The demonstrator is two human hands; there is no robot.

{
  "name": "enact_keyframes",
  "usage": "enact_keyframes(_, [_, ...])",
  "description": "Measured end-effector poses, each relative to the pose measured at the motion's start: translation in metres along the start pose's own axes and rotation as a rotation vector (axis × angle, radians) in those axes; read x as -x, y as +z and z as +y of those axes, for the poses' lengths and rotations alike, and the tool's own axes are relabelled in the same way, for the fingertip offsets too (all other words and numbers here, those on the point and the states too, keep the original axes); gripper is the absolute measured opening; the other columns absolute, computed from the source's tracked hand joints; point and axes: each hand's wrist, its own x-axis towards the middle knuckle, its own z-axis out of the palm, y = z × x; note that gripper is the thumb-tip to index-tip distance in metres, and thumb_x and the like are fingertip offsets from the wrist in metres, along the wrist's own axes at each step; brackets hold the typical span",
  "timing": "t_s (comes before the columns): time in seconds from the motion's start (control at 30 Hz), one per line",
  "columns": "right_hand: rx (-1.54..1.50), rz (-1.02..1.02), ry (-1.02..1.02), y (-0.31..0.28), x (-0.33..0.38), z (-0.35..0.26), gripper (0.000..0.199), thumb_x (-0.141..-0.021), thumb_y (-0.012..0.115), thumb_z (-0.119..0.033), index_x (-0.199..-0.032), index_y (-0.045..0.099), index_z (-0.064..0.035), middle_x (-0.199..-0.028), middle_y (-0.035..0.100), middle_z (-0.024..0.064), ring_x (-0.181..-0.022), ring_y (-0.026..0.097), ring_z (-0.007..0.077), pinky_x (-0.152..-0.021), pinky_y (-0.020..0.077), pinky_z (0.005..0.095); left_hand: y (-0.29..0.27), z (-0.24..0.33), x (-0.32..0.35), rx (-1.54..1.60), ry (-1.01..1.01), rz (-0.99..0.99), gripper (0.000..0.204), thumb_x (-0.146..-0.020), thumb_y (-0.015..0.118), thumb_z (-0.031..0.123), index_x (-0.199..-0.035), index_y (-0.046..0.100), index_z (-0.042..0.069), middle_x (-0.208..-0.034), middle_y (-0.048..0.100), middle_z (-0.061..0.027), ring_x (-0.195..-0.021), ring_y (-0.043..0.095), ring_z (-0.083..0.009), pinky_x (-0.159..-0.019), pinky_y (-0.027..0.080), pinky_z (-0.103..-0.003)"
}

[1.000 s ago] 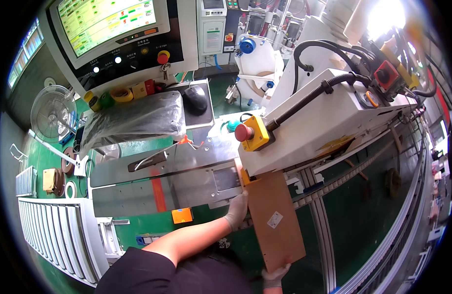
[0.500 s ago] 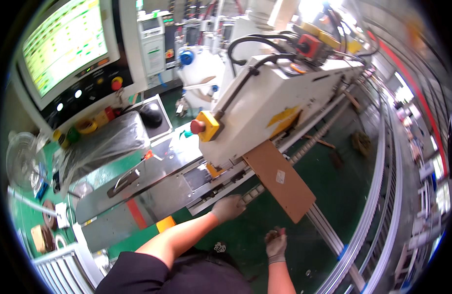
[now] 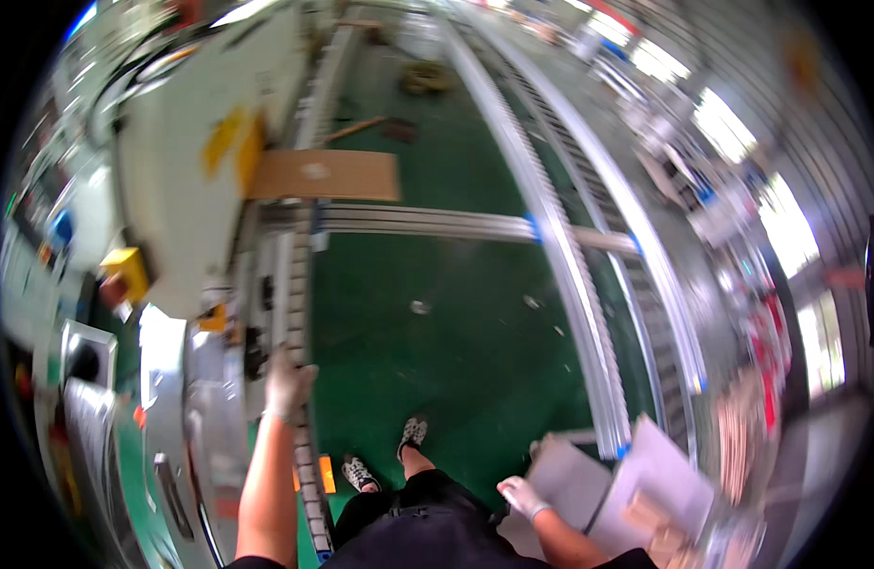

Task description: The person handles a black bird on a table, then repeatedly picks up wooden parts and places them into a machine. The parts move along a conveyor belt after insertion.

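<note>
My left hand, in a pale glove, rests at the chain track along the machine's edge. Its fingers are blurred but look apart, with nothing visible in them. Low on the right, my right hand, also gloved, is loosely open and appears empty. It is nearest to the grey-white flat panels; whether it touches them I cannot tell. Farther ahead, a brown board with a small white label sticks out sideways from under the white machine housing.
An aluminium crossbar runs from the track to long roller rails on the right. Stacked brown boards stand at the far right. A yellow box with a red button is on the machine. Green floor lies between the rails.
The view has swung to the right, bringing the panels and brown stacks into sight. My right hand has moved out toward the panels. My left hand stays at the track.
</note>
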Motion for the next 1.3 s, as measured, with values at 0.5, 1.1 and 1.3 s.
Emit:
enact_keyframes(0.5, [0.057, 1.329, 0.483, 0.034, 0.297, 0.23, 0.018, -0.088, 0.069, -0.013, -0.105, 0.073, -0.0064, -0.105, 0.072, 0.0149, -0.1, 0.069, 0.0367, -0.092, 0.0551, 0.0465, -0.001, 0.059, 0.064, -0.682, 0.367, 0.113, 0.052, -0.095, 0.059, 0.01, -0.144, 0.05, -0.003, -0.157, 0.043, -0.0251, -0.143, 0.045, -0.042, -0.119, 0.041, -0.045])
enact_keyframes(1.1, [-1.55, 1.085, 0.766, 0.129, 0.369, 0.372, 0.063, -0.094, 0.072, -0.06, -0.11, 0.061, 0.0006, -0.084, 0.067, 0.0094, -0.061, 0.065, 0.019, -0.052, 0.0555, 0.0299, 0.266, 0.341, 0.612, 0.292, 0.734, -1.989, 0.031, -0.107, 0.057, 0.024, -0.122, 0.064, -0.002, -0.118, 0.069, -0.0158, -0.118, 0.066, -0.0253, -0.104, 0.05, -0.034])
enact_keyframes(1.3, [-1.525, 0.952, 0.792, 0.126, 0.378, 0.357, 0.046, -0.104, 0.054, -0.037, -0.083, 0.064, 0.002, -0.071, 0.067, 0.0117, -0.05, 0.066, 0.023, -0.044, 0.0525, 0.0337, 0.293, 0.373, 0.695, 0.123, -0.115, -2.09, 0.026, -0.106, 0.059, 0.026, -0.112, 0.062, 0.001, -0.101, 0.067, -0.0085, -0.096, 0.066, -0.0196, -0.085, 0.053, -0.036])
